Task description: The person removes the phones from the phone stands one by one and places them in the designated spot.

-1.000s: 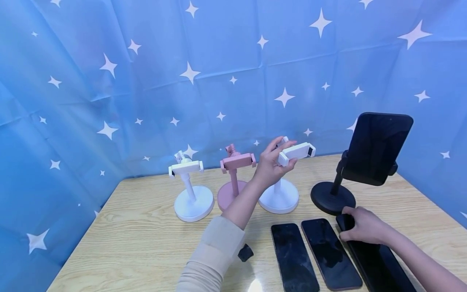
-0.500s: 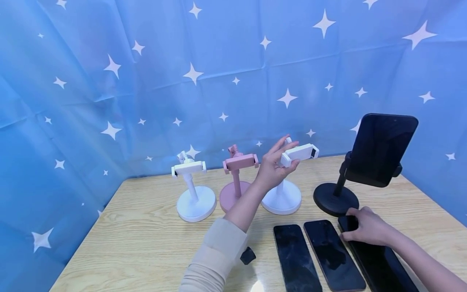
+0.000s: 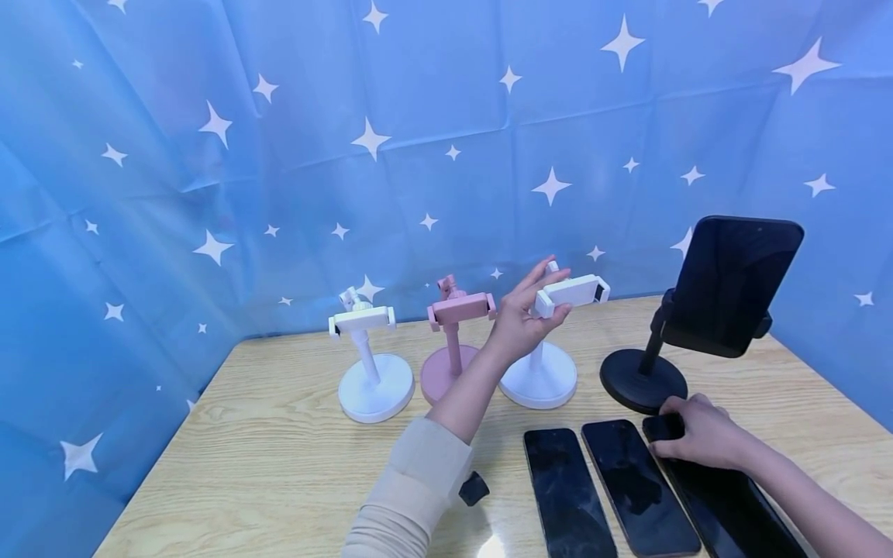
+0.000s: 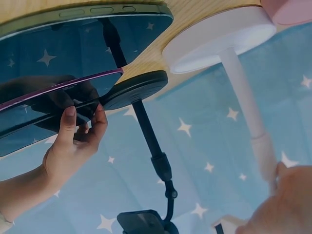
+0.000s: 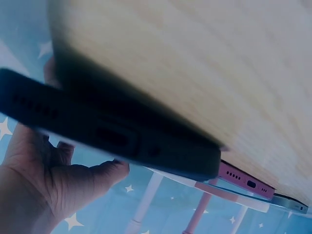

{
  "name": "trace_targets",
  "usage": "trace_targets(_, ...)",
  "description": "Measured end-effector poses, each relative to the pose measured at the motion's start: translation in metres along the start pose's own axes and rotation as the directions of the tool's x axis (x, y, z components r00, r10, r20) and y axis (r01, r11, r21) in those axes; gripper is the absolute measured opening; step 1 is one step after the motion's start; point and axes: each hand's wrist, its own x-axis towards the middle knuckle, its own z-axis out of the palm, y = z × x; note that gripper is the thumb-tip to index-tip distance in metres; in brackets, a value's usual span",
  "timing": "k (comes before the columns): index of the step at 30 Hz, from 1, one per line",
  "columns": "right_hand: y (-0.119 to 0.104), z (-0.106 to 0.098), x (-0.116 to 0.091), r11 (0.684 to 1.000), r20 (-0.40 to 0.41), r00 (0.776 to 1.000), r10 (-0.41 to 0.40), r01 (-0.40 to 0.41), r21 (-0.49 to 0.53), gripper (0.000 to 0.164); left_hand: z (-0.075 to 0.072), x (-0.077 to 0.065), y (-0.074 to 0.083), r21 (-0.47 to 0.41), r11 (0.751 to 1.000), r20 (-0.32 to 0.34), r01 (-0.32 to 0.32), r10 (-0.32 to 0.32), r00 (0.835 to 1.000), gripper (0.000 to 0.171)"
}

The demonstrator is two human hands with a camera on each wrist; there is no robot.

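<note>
My left hand (image 3: 523,318) grips the white clamp (image 3: 574,291) atop a white phone stand (image 3: 540,378), the third from the left. In the left wrist view, part of that hand (image 4: 282,202) shows at the stand's stem. With thumb and fingers, my right hand (image 3: 701,434) grips the far end of a black phone (image 3: 729,504), the rightmost of three lying on the table. The right wrist view shows this phone's near end (image 5: 112,134) up close, the right hand's thumb (image 5: 97,178) below it. Part of the screen is hidden by the hand.
Beyond the right hand, a black stand (image 3: 642,380) holds an upright black phone (image 3: 729,283). Two phones, one (image 3: 568,492) and another (image 3: 638,484), lie left of the gripped one. Left are a pink stand (image 3: 456,310), another white stand (image 3: 373,387) and a small black piece (image 3: 474,489).
Both hands keep their grips. The head view has shifted slightly, so everything sits a little further right than a second ago. The gripped phone's far end has edged slightly left since half a second ago.
</note>
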Motion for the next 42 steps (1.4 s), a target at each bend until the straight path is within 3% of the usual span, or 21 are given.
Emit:
trace_targets(6, -0.002, 0.002, -0.002, 1.000, -0.030, 1.000, -0.004, 0.003, -0.024, 0.054, -0.002, -0.001, 0.005, -0.007, 1.000, 0.005, 0.016, -0.016, 1.000, 0.040)
trace_targets(22, -0.002, 0.000, -0.003, 0.998, -0.023, 1.000, 0.002, -0.003, -0.057, 0.059, -0.004, -0.002, -0.002, -0.161, 0.982, 0.066, 0.103, -0.094, 0.993, 0.041)
trace_targets(31, -0.003, -0.002, -0.005, 0.998, -0.026, 1.000, -0.003, 0.001, -0.065, 0.059, -0.009, -0.004, 0.001, -0.256, 0.951, 0.091, 0.172, -0.153, 0.984, 0.039)
trace_targets(37, -0.004, -0.002, -0.005, 0.998, -0.022, 1.000, -0.001, -0.001, -0.063, 0.061, -0.005, -0.007, 0.001, -0.265, 0.950, 0.037, 0.162, -0.158, 0.987, 0.041)
trace_targets(42, -0.004, -0.003, -0.007, 0.998, -0.027, 1.000, -0.010, 0.008, -0.065, 0.061, 0.008, -0.013, -0.003, -0.303, 0.943, -0.099, 0.137, -0.174, 0.980, 0.040)
